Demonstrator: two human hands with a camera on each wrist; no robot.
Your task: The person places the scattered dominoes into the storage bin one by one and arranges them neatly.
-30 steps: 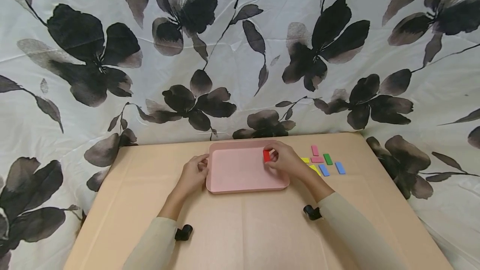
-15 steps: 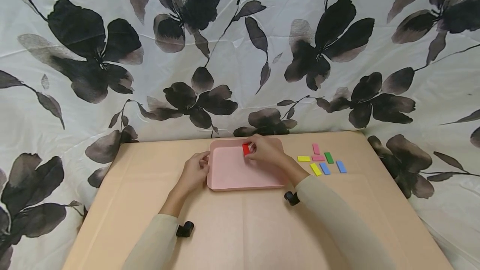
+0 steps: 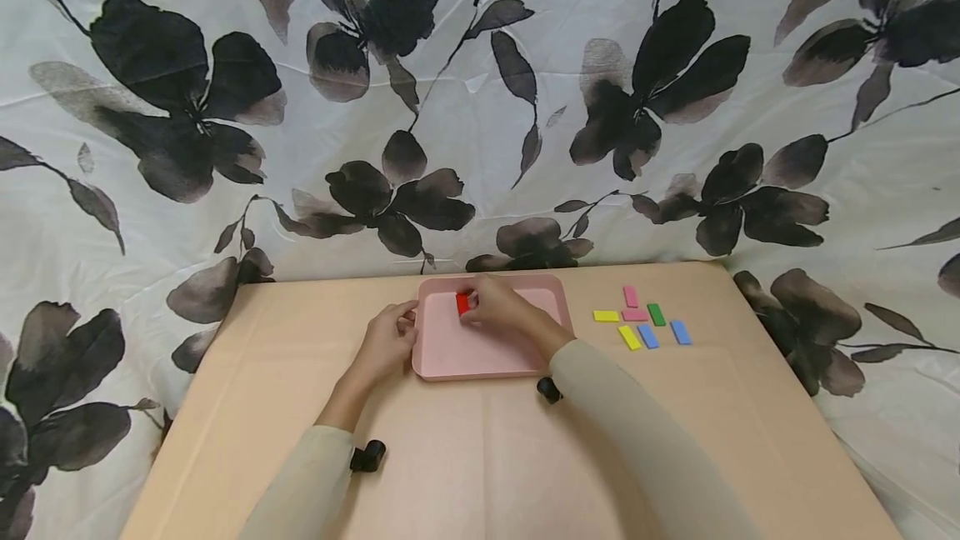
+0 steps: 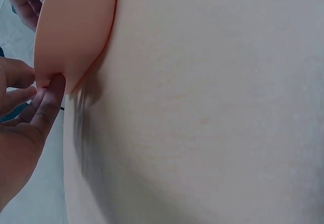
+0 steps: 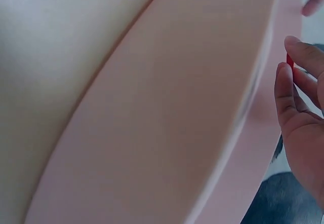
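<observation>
Pinching a red block (image 3: pixel 462 303) over the pink tray (image 3: pixel 450 357), frame centre, the right hand (image 3: pixel 491 307) stayed clamped; left hand (image 3: pixel 386 340) gripped the tray's left rim.

Left hand (image 3: pixel 386 342) gripping, right hand (image 3: pixel 491 305) pinching

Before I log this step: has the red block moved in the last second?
Yes. The red block, pinched by the right hand, went leftward across the pink tray, away from the loose blocks.
</observation>
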